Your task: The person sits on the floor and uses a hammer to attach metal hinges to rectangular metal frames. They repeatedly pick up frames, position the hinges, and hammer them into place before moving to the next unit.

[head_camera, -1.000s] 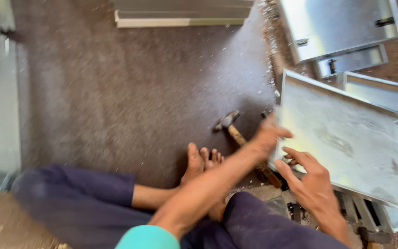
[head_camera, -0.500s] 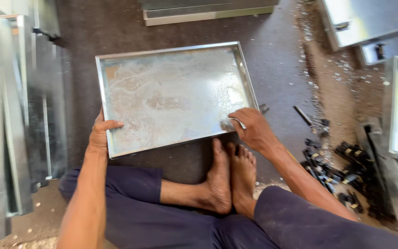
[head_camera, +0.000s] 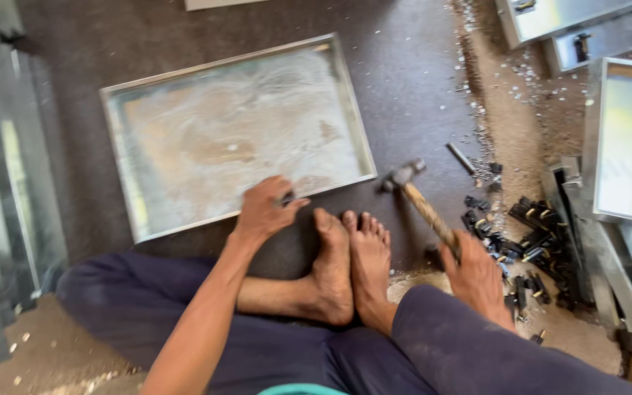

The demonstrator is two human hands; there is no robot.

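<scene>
Left hand (head_camera: pixel 263 211) on tray (head_camera: pixel 184 139), right hand (head_camera: pixel 477 278) gripping hammer (head_camera: pixel 420 199)

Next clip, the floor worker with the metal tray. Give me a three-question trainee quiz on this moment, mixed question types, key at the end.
1. True or false: the right hand grips the hammer by its wooden handle.
2. Where does the left hand rest? A) on the near edge of the metal tray B) on the hammer head C) on the pile of small black parts
3. Fill in: the hammer head sits just off the tray's near ______ corner, as the picture shows it.

Key:
1. True. The hand closes around the handle's lower end.
2. A. The fingers seem to pinch a small dark piece there; it is too blurred to identify.
3. Right. The head lies beside that corner, above the bare feet.
</scene>
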